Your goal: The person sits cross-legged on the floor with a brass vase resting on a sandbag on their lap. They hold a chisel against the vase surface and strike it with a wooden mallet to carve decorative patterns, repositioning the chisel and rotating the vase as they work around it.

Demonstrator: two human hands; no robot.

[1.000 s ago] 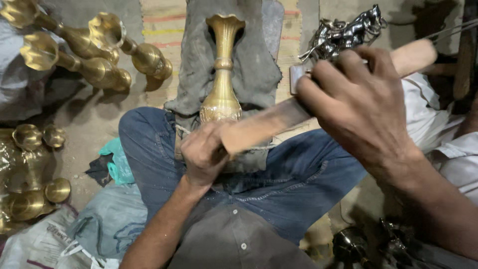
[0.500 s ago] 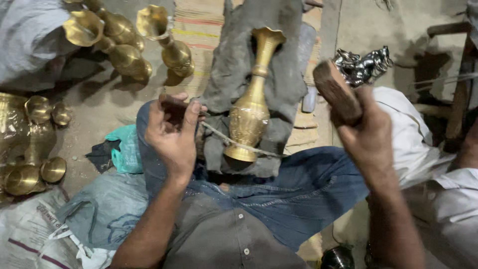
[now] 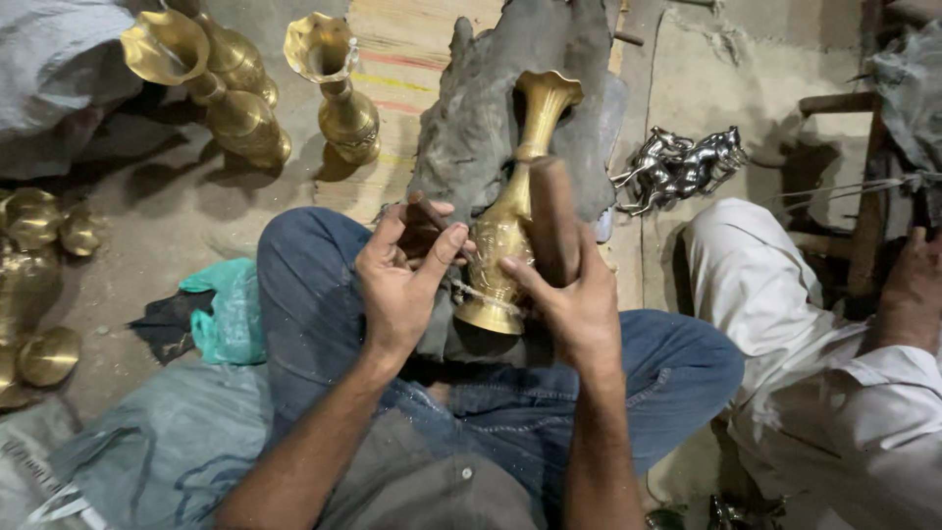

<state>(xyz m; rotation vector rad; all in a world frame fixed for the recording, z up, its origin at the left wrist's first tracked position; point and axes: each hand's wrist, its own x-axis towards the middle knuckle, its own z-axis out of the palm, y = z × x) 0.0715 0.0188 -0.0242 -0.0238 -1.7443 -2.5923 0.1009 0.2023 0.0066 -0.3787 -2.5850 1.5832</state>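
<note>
An engraved, flared-neck brass vase (image 3: 510, 226) lies tilted on a grey cloth-covered block (image 3: 491, 118), its round base nearest, beside an upright brown wooden mallet (image 3: 552, 221).

Bare dusty concrete floor (image 3: 157, 226), striped woven mat (image 3: 412, 69) at top edge, wooden stool frame (image 3: 868, 196) at right edge, dim light.
</note>
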